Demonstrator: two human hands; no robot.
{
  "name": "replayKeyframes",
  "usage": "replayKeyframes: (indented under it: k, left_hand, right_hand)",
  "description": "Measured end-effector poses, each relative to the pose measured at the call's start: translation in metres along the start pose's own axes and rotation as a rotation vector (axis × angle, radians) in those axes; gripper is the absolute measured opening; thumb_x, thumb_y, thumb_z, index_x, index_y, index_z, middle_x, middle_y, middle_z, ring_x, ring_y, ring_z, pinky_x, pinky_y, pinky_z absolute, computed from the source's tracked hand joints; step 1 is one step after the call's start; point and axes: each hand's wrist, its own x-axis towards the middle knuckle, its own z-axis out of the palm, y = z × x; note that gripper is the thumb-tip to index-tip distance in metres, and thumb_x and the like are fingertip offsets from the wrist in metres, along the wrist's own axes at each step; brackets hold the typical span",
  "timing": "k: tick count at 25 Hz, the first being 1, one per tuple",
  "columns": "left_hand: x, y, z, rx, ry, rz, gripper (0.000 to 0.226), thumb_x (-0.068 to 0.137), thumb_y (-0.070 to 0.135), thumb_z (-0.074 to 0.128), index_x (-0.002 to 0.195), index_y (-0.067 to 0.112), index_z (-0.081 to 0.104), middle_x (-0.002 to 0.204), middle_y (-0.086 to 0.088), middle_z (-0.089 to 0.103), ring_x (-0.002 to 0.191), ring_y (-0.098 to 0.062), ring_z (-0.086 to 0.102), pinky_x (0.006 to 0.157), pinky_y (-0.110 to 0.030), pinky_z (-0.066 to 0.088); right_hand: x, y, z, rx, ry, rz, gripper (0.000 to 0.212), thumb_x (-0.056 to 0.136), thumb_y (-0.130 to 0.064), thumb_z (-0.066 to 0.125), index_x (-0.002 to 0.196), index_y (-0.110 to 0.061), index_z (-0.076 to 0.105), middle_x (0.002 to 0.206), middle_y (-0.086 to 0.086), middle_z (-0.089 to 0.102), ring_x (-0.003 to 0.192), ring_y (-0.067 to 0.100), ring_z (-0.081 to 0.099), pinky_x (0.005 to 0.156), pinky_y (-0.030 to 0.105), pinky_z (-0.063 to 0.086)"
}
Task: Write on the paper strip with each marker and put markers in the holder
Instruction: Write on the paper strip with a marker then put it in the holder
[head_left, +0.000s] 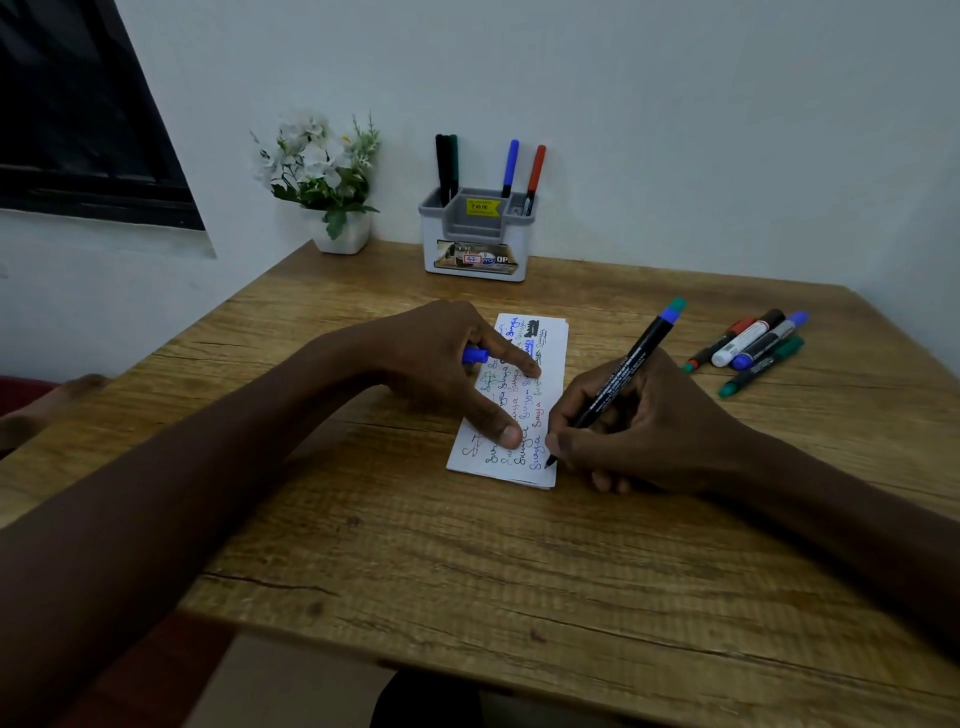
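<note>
A white paper strip covered in coloured handwriting lies in the middle of the wooden table. My right hand grips a black-bodied marker with a blue end, its tip touching the strip's near right corner. My left hand presses the strip with thumb and forefinger while its curled fingers hold a blue cap. The grey and white holder stands at the back with several markers upright in it, among them a blue one and a red one.
Several loose markers lie in a cluster on the table at the right. A white pot of artificial flowers stands to the left of the holder against the wall. A dark window is at upper left.
</note>
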Motion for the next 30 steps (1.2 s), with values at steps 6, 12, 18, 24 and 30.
replayKeyframes:
  k: [6, 12, 18, 24, 30]
  left_hand:
    - [0.0024, -0.0026, -0.0004, 0.001, 0.005, -0.007, 0.079, 0.061, 0.063, 0.078, 0.136, 0.047, 0.057, 0.138, 0.013, 0.053, 0.087, 0.002, 0.047, 0.071, -0.015, 0.035]
    - [0.0032, -0.0043, 0.0003, 0.007, 0.009, 0.005, 0.081, 0.058, 0.065, 0.075, 0.135, 0.047, 0.057, 0.150, 0.009, 0.049, 0.103, -0.002, 0.046, 0.076, -0.014, 0.036]
    - [0.0040, -0.0055, 0.0004, 0.012, 0.013, 0.012, 0.079, 0.061, 0.062, 0.077, 0.136, 0.046, 0.057, 0.145, 0.010, 0.051, 0.089, 0.006, 0.047, 0.073, -0.015, 0.035]
    - [0.0045, -0.0060, 0.0011, 0.013, 0.020, 0.030, 0.074, 0.068, 0.056, 0.081, 0.136, 0.045, 0.056, 0.148, 0.011, 0.049, 0.091, 0.012, 0.044, 0.074, -0.012, 0.034]
    - [0.0059, -0.0076, 0.0007, 0.013, 0.013, 0.028, 0.075, 0.066, 0.058, 0.079, 0.137, 0.045, 0.056, 0.152, 0.009, 0.047, 0.099, 0.005, 0.047, 0.077, -0.013, 0.036]
  right_hand:
    - [0.0007, -0.0001, -0.0008, -0.014, -0.036, -0.013, 0.006, 0.085, -0.010, 0.077, 0.085, -0.004, 0.075, 0.059, 0.011, 0.071, 0.042, 0.014, 0.062, 0.043, 0.022, 0.051]
    - [0.0008, 0.0007, -0.0021, -0.017, -0.018, -0.023, 0.006, 0.084, -0.007, 0.077, 0.083, -0.002, 0.074, 0.058, 0.010, 0.070, 0.042, 0.013, 0.063, 0.043, 0.021, 0.052]
    - [0.0025, 0.0014, -0.0005, -0.017, 0.002, -0.019, 0.004, 0.085, -0.006, 0.076, 0.083, -0.003, 0.074, 0.063, 0.016, 0.072, 0.045, 0.021, 0.066, 0.043, 0.024, 0.053]
    - [0.0033, 0.0010, 0.0000, -0.021, 0.025, -0.008, 0.005, 0.085, -0.007, 0.076, 0.081, -0.004, 0.074, 0.059, 0.017, 0.070, 0.043, 0.019, 0.064, 0.041, 0.025, 0.053]
    - [0.0045, 0.0004, -0.0004, -0.019, 0.029, 0.009, 0.005, 0.085, -0.007, 0.076, 0.083, -0.004, 0.073, 0.058, 0.014, 0.070, 0.041, 0.015, 0.063, 0.041, 0.022, 0.051]
